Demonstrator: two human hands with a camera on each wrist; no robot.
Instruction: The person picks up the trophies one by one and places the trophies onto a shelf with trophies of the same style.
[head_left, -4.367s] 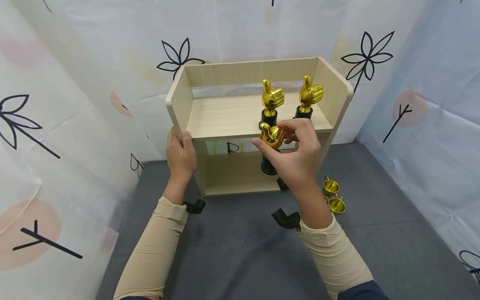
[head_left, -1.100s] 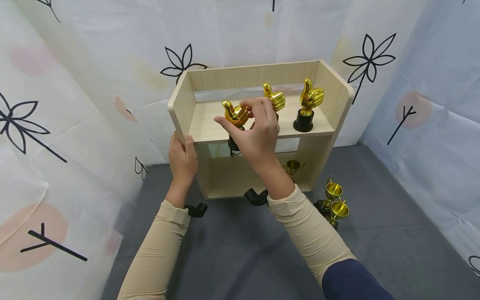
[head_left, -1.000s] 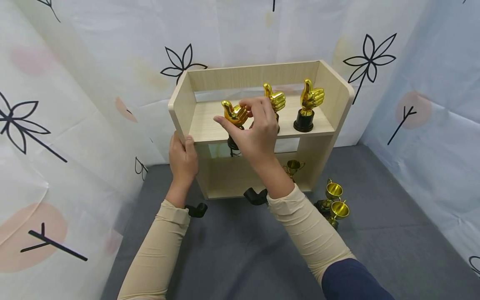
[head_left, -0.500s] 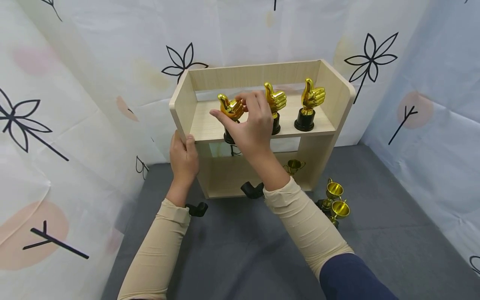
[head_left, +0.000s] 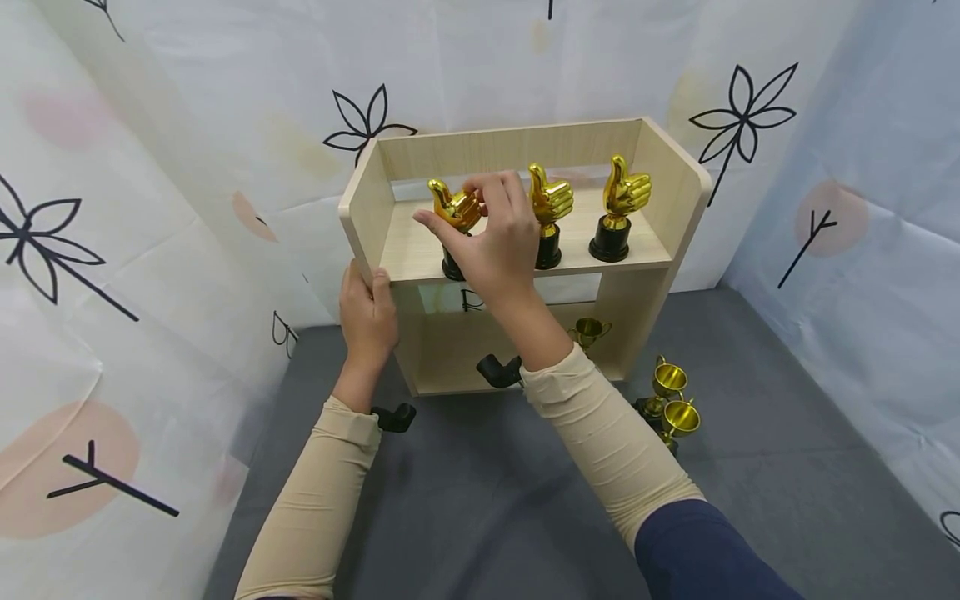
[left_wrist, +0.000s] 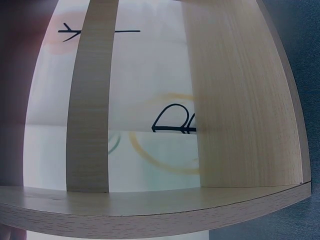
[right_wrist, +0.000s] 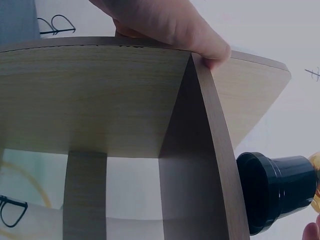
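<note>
Lying nearest on the grey cloth floor (head_left: 480, 500), two small gold cup trophies (head_left: 667, 400) sit just right of the pale wooden two-tier shelf unit (head_left: 675, 217), and a third gold cup (head_left: 588, 331) stands in the lower compartment; a careless sleeve could knock any of them over. The left hand (head_left: 367, 312) grips the unit's left front edge, fingers curled round the board, steadying it. If that hold slackens, the unit may shift under a push from above. Farther back, the right hand (head_left: 491, 237) pinches the gold thumbs-up trophy with a black round base (head_left: 452, 218), fingers clamped on its gold top; its base sits at the upper shelf's front left, contact unclear. Released tilted, it could topple off the front edge or tip into the middle thumbs-up trophy (head_left: 549, 208) just beside it, which stands near the right-hand thumbs-up trophy (head_left: 619, 204).
</note>
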